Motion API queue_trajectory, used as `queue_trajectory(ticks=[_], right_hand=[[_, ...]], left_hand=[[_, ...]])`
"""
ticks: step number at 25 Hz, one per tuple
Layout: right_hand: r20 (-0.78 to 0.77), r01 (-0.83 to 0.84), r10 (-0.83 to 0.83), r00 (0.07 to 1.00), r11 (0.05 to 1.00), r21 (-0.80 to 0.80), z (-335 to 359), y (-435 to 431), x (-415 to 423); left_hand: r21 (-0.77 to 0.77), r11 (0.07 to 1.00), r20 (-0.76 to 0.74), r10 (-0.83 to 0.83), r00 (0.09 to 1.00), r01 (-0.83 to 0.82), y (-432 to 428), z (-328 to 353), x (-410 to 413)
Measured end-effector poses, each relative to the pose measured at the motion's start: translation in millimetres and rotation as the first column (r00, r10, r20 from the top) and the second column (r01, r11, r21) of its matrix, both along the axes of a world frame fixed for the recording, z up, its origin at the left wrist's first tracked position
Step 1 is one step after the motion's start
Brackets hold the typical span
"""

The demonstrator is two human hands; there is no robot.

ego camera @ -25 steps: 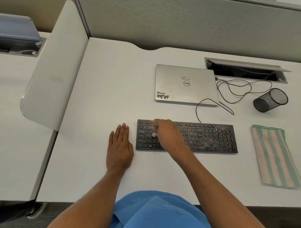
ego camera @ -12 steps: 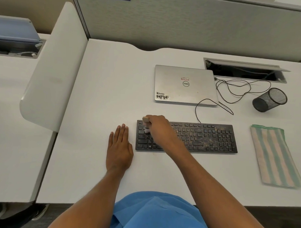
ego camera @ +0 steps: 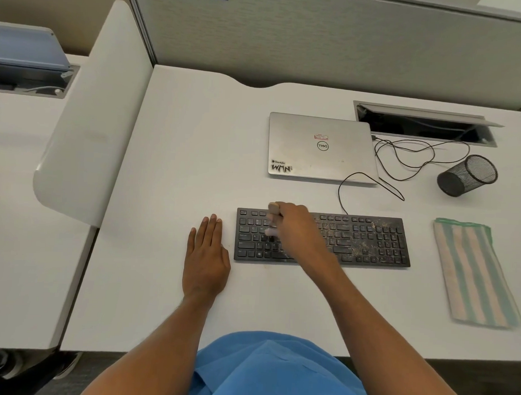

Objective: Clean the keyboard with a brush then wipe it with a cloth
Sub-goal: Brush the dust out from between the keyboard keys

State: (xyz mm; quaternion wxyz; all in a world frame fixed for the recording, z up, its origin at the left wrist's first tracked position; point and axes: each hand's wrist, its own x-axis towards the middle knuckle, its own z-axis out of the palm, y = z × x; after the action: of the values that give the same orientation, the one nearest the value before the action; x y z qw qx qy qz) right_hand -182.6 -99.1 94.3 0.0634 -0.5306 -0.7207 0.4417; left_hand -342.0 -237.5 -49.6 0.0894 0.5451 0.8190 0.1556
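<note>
Left hand [ego camera: 207, 254] flat on the tabletop [ego camera: 172, 164], fingers straight and together, just left of the keyboard [ego camera: 370, 242], not touching it. Right hand [ego camera: 296, 228] curled round a brush [ego camera: 273, 210] over the keyboard's left half. Brush is motion-blurred: tan handle end pokes out at the top key row, bristle end too smeared to read. Brown specks on the keyboard's right half. Striped green-beige cloth [ego camera: 475, 272] lies flat to its right, apart from it. Farther back: closed silver laptop [ego camera: 320, 146], black cable [ego camera: 402, 161] looping beside it. Mesh pen cup [ego camera: 466, 175] on its side, only its own mesh showing through the mouth. Cable hatch [ego camera: 427, 126], flap up, wires inside. Grey partition [ego camera: 318, 36] behind, white divider panel [ego camera: 93, 117] on the left.
</note>
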Motion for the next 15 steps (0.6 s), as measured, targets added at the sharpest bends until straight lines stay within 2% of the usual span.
queue_trajectory(ticks=[3, 5, 10, 12, 15], right_hand=[[-0.042, -0.008, 0.003, 0.999, 0.993, -0.120, -4.3, -15.2, -18.0], [-0.028, -0.001, -0.002, 1.000, 0.994, -0.107, -9.7, -16.3, -15.2], [0.147, -0.021, -0.002, 0.989, 0.988, 0.151, -12.3, -3.7, 20.6], [0.127, 0.013, -0.048, 0.991, 0.966, 0.258, -9.8, -4.4, 19.3], [0.048, 0.073, -0.090, 0.995, 0.959, 0.273, -9.2, -11.9, 7.1]], left_hand=[[0.000, 1.000, 0.005, 0.002, 1.000, -0.002, -0.5, 0.2, 0.4], [0.001, 1.000, 0.005, 0.000, 1.000, 0.000, -0.7, 0.2, 0.0], [0.000, 1.000, -0.003, 0.000, 1.000, 0.000, -0.1, -0.6, 0.1], [0.000, 1.000, -0.004, -0.004, 1.000, 0.004, -0.4, -0.9, -0.5], [0.005, 1.000, 0.000, -0.004, 1.000, 0.004, -0.2, -0.1, -0.1]])
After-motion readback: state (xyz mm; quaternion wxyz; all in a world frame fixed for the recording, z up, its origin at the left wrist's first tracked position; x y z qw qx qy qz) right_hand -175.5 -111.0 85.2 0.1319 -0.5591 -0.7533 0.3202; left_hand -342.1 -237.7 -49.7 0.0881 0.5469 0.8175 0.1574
